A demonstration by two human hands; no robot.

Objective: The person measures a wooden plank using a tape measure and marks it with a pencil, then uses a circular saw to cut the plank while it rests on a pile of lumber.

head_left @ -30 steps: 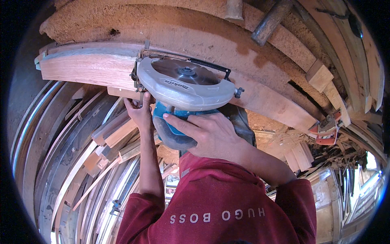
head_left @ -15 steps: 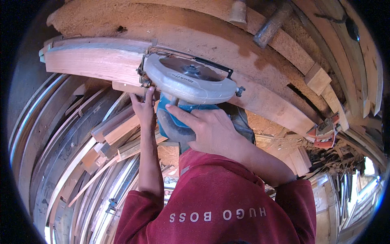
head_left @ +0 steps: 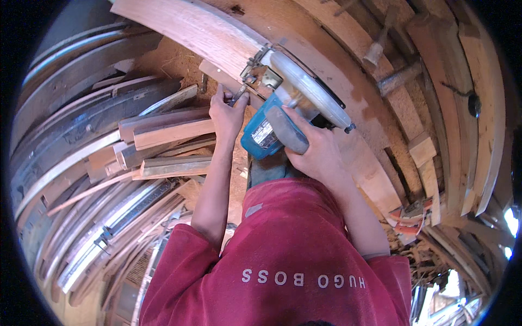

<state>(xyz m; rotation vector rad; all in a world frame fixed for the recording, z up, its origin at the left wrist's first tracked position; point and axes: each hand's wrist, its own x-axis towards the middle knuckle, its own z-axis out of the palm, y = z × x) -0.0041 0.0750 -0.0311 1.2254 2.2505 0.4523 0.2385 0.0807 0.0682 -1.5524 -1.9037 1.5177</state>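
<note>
Head view: circular saw (head_left: pixel 288 103) along the plank (head_left: pixel 206 38), right hand (head_left: pixel 315 152) grip around its handle

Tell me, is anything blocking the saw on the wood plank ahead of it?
Nothing visible does. The circular saw, gripped by the right hand, sits on the plank, whose bare top runs on ahead. The left hand holds on beside the saw, off that stretch.

- A red short-sleeved shirt (head_left: pixel 293 255) covered the torso.
- Pale printed lettering ran across its front.
- Both forearms were bare below the sleeves.
</note>
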